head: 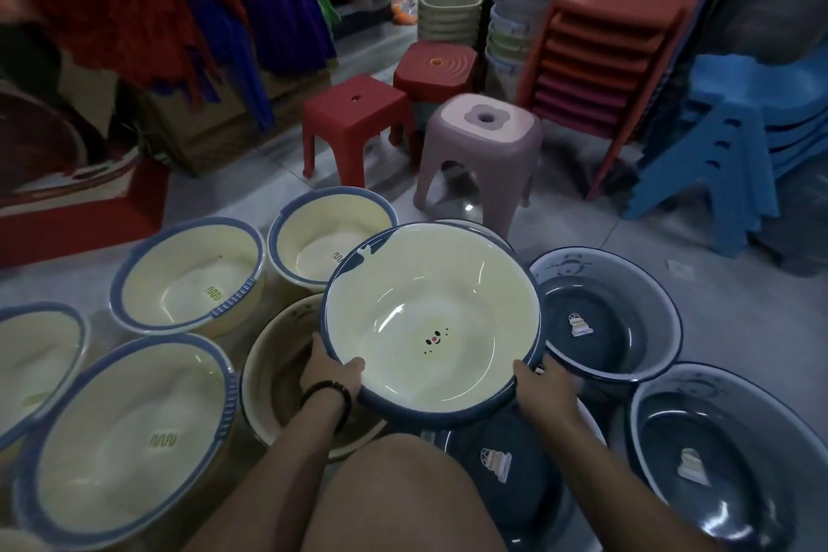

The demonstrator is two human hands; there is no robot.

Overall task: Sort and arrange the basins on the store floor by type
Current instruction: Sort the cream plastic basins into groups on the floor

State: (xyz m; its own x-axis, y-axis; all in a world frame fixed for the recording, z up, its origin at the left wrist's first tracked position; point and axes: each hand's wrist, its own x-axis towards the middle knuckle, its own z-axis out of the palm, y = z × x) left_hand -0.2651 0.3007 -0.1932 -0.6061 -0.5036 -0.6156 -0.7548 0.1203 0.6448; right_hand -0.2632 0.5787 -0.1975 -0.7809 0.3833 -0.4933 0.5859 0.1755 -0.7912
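basins sit spread over the floor (672,215) while my left hand (334,374) and right hand (544,388) each grip the near rim of a cream basin (430,318), raised above them.

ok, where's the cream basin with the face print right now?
Centre of the head view: the face-print basin is held by the left hand and right hand, just in front of the pink stool.

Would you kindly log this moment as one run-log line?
both hands hold face basin | left hand, right hand on near rim | raised above floor basins
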